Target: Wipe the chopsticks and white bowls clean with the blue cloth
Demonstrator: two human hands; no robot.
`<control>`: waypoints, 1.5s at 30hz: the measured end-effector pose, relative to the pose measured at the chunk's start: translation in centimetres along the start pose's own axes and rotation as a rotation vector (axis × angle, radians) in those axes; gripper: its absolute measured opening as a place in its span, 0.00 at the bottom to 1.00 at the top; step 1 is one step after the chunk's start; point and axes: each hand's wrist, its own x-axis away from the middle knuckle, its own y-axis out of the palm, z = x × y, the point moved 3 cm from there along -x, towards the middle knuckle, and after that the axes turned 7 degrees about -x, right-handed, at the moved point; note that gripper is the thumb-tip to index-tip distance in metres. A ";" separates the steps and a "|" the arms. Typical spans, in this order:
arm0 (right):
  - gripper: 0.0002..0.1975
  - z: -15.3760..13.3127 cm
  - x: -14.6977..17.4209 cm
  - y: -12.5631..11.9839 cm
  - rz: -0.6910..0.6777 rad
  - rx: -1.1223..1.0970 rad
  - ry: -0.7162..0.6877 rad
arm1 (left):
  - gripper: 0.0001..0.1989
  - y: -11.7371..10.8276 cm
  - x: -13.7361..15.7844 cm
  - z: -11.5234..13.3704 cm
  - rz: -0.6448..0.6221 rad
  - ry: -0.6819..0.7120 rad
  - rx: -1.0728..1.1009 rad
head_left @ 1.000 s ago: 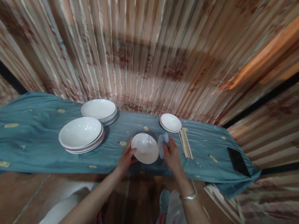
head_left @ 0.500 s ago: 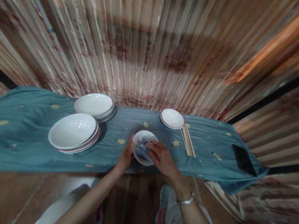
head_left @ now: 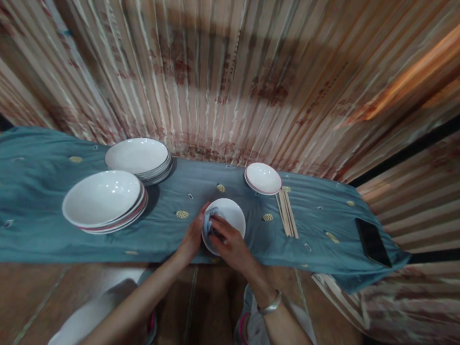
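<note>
- Bowl (head_left: 235,215) mid-job, I'd say: at bench's (head_left: 309,215) front edge, opening up; can't tell if resting or raised.
- L hand (head_left: 192,238): grip on bowl's L rim. R hand (head_left: 231,243): grip pinching greyish cloth (head_left: 208,218) vs inner L wall.
- Done/left: unclear re large bowl stack (head_left: 102,197), dish stack (head_left: 136,155) (both L) & small bowls (head_left: 263,178) (back R).
- Chopsticks (head_left: 287,213) nr small bowls; phone (head_left: 373,241) far R.
- R fingers block part of bowl's inside.

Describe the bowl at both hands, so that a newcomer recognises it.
Find the teal tablecloth, then the middle of its near edge. There, the left hand touches a white bowl; unlike the stacked bowls, it alone has a bluish cloth inside.
</note>
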 end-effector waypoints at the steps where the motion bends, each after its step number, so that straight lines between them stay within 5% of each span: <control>1: 0.21 0.1 0.0 0.1 0.005 0.014 -0.012 | 0.27 0.0 0.0 0.0 -0.005 0.009 -0.025; 10: 0.26 0.0 -0.2 0.1 0.054 0.281 -0.059 | 0.30 -0.1 0.2 -0.2 -0.011 -0.044 -0.149; 27: 0.24 1.5 -0.2 -1.3 0.095 0.953 0.027 | 0.35 -0.3 1.4 1.5 -0.070 -0.199 0.023; 37: 0.17 0.5 1.0 -2.1 -0.054 0.963 0.133 | 0.33 -0.4 1.3 1.0 -0.051 -0.207 0.047; 45: 0.13 -0.2 1.7 -2.5 -0.124 0.714 0.089 | 0.33 -0.3 1.2 1.1 -0.052 -0.238 0.087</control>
